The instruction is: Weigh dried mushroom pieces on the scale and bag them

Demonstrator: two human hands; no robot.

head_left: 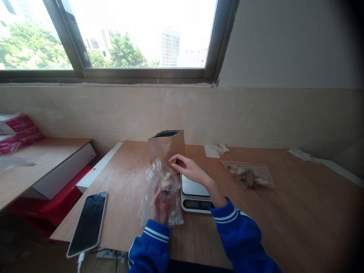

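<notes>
My left hand [159, 206] is wrapped round a clear plastic bag [176, 217], holding it up over the table. A few pale and dark dried pieces [165, 182] show through the plastic. At the mouth of this bag, my right hand [191, 168] pinches a small brown piece [173, 162], whose kind I cannot make out. Under my right wrist lies a white kitchen scale [195, 189], its display facing me. Just behind the bag stands an open brown kraft paper pouch [167, 147] with a dark lining.
To the right lies a zip bag [248, 176] of dried brown and pale pieces. Crumpled tissues [218, 148] rest near the wall. At the left edge is a phone [88, 223] on a charging cable. A red stool [57, 201] stands between the tables.
</notes>
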